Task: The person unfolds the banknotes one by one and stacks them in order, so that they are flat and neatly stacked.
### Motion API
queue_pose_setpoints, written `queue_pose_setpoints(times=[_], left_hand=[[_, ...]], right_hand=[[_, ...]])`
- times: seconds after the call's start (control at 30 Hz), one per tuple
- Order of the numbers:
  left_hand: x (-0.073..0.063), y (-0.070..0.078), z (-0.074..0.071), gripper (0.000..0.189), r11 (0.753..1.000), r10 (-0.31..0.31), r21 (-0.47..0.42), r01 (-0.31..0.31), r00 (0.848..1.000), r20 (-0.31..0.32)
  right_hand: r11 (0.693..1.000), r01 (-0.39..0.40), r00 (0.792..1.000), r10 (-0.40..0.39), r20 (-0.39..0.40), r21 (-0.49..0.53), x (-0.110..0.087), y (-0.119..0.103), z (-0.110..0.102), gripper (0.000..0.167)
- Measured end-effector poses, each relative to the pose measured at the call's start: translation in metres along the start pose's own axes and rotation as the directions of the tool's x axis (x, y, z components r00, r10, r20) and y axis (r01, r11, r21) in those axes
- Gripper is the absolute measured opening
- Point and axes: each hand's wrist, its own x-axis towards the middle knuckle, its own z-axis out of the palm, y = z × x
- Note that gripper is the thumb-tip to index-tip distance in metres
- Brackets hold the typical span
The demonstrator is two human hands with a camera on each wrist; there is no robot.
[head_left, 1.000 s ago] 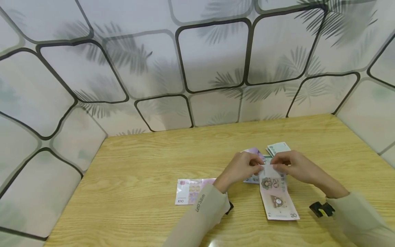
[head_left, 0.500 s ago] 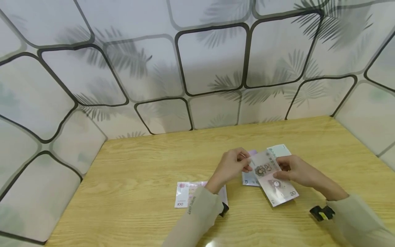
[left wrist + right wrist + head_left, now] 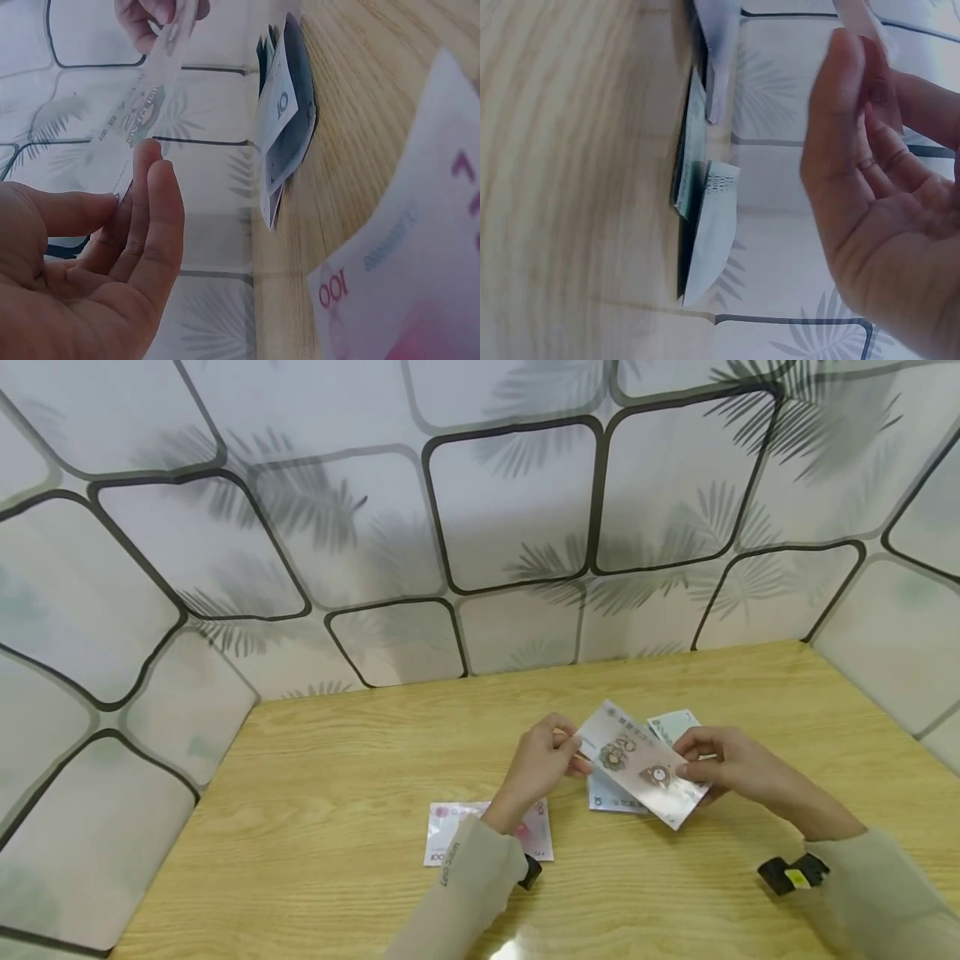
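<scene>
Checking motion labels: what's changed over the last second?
The left hand moved left, still pinching the 20 note, which swung from pointing at the person to slanting crosswise. The right hand shifted its grip from the far end toward the other. The 100 note, 10 note and green note stayed put.

Blue note (image 3: 611,797) partly hidden behind 20 note (image 3: 637,764), pink note (image 3: 536,833) behind sleeve (image 3: 480,870)

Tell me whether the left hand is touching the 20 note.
Touching. The left wrist view shows it: the left hand pinches one end of the 20 note between thumb and fingers.
</scene>
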Motion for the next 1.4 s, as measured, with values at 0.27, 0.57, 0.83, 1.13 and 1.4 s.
queue_pose_setpoints(times=[0.27,0.57,0.83,1.13,1.4], left_hand=[[-0.001,-0.005,-0.010,0.015,0.999,0.042,0.007,-0.042,0.999,0.023],[-0.001,-0.006,-0.021,0.023,0.993,0.120,0.000,-0.121,0.988,0.099],[0.000,-0.011,-0.025,0.020,0.990,0.130,-0.063,-0.130,0.991,0.002],[-0.003,-0.009,-0.034,0.015,0.993,0.108,-0.055,-0.109,0.994,-0.018],[-0.007,-0.012,-0.039,0.019,0.989,0.119,-0.083,-0.119,0.993,-0.007]], right_hand=[[0.989,0.144,0.988,-0.145,0.044,0.028,0.000,-0.001,-0.004,0.015],[0.988,0.139,0.984,-0.145,0.103,0.066,0.004,-0.005,-0.007,0.017],[0.976,0.109,0.987,-0.129,0.098,0.188,0.003,0.001,-0.009,0.024],[0.961,0.097,0.991,-0.069,-0.114,0.260,0.006,-0.001,-0.005,0.018],[0.942,0.152,0.984,-0.117,-0.133,0.301,0.006,0.001,0.000,0.029]])
